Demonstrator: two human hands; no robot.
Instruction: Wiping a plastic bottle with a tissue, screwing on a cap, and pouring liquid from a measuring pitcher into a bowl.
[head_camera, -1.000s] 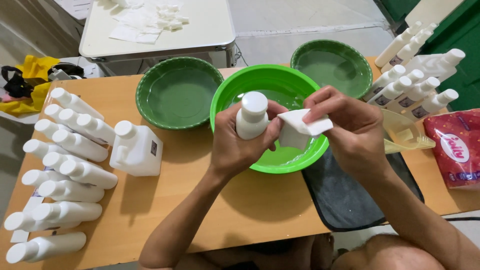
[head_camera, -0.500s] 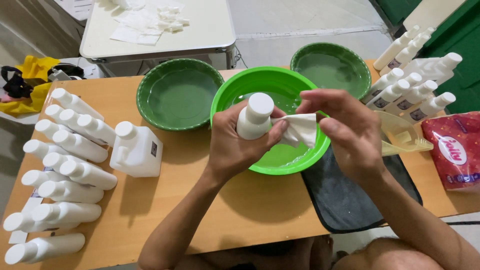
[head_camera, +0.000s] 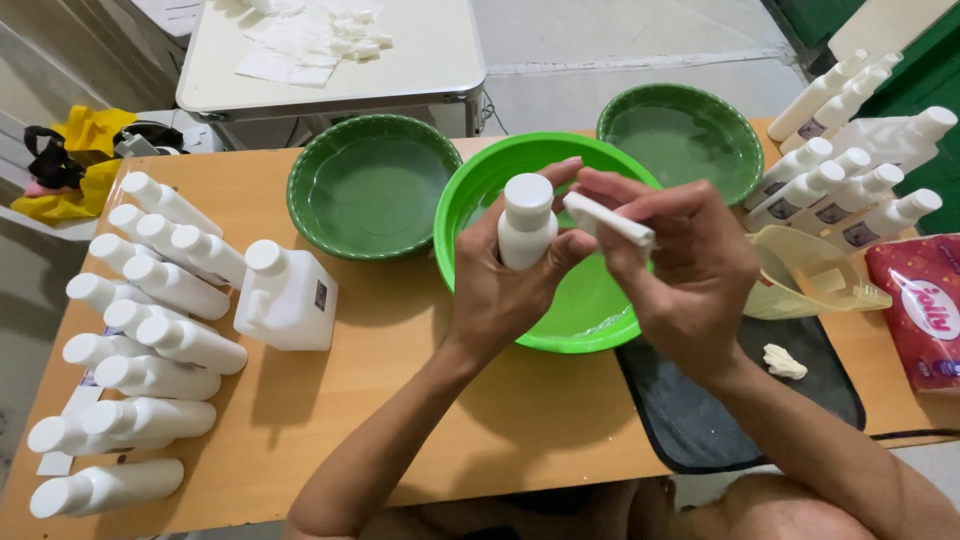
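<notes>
- Since earlier frame: crumpled white scrap (head_camera: 784, 361) now lies on dark mat (head_camera: 700, 420), lower right.
- Left hand (head_camera: 505, 290) grips smooth white plastic bottle (head_camera: 526, 221), frame centre, above glossy bright-green bowl (head_camera: 545, 300).
- Right hand (head_camera: 685, 275) pinches flat white strip (head_camera: 608, 218) beside the cap.
- Red printed packet (head_camera: 925, 315), right edge.

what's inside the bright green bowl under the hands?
The bright green bowl holds a shallow pool of clear liquid, showing near its front rim. Both hands and the white bottle cover most of the inside, so the rest cannot be seen.
</notes>
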